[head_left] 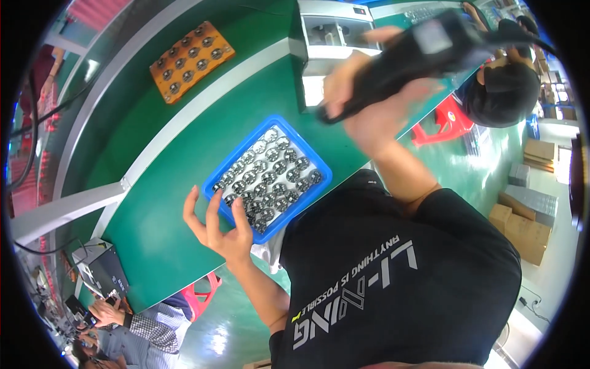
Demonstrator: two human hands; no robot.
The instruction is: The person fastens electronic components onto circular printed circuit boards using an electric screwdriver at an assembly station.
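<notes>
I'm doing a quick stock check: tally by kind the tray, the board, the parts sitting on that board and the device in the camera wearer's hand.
Blue tray: 1
Orange board: 1
Round parts on the board: 12
Black device, in the right hand: 1
Total: 15

Green bench (160, 246), pale rail (203, 101) along far side, bowed by lens. More green surface (258, 43) beyond rail. Pale strut (67, 212) at left, dark cable (34, 147) near it. Glossy green floor (455, 166), bright glare (218, 338) at bottom. Red stool (448, 123) right, pinkish-red stool (203, 296) lower left. Cardboard boxes (522, 234) at far right. Far left edge too cluttered to sort.
</notes>
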